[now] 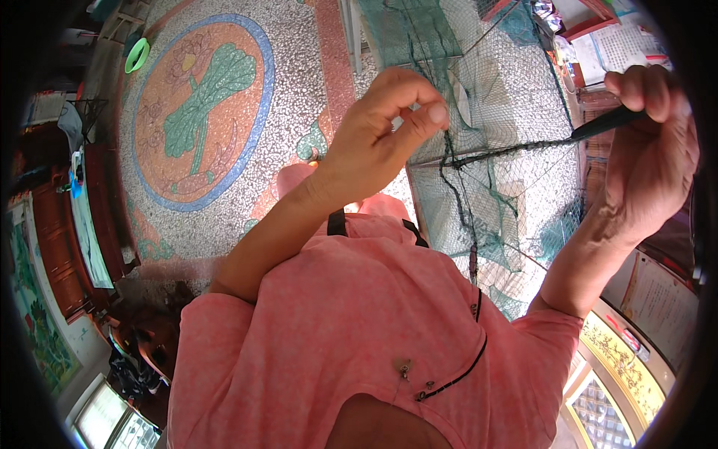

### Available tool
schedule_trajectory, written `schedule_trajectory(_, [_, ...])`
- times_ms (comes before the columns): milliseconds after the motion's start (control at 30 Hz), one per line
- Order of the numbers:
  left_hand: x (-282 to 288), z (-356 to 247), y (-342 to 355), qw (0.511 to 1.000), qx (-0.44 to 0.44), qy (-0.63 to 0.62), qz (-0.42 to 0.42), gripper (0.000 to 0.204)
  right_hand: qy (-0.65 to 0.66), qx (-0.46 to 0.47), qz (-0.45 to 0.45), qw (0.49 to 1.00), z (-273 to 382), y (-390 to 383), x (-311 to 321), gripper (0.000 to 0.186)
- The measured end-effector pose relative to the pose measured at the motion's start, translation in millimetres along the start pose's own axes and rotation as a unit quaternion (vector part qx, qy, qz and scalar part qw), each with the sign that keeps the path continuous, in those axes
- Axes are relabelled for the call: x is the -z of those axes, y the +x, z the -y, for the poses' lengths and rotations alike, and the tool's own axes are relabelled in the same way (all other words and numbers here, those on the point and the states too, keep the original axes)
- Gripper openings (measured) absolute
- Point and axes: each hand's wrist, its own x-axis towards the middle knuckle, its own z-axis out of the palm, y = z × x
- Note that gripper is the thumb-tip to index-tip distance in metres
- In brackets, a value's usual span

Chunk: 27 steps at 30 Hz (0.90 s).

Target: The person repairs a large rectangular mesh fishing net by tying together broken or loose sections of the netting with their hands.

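No legible text anywhere.

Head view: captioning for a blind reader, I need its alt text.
The left hand appears to pinch dark cord over green netting, while the right hand grips a dark tapering object. A speckled floor with a round plant design lies below.

The left camera of the head-worn pair is looking steeply down the person's own front, its wide fisheye lens bending straight edges toward a round, dark rim. The pink shirt [359,322] is filling the lower middle at close range; the left grip [381,135] and right grip [651,150] are hanging near, between lens and floor [295,82], while the netting [407,34] is showing farther off, toward the upper right.
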Motion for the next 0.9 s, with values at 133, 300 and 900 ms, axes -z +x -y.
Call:
schedule_trajectory(133, [13,-6,4,0.988,0.118,-0.088,-0.04,0.02,-0.332,-0.021,-0.041,0.942,-10,-9,-9,0.012])
schedule_trajectory(300, [19,1,7,0.973,0.146,-0.172,-0.038,0.019,-0.399,-0.347,0.014,0.849,-4,-10,22,0.011])
schedule_trajectory(900, [11,4,14,0.976,0.145,-0.158,-0.03,0.018,-0.438,-0.097,-0.113,0.887,-46,-8,31,0.023])
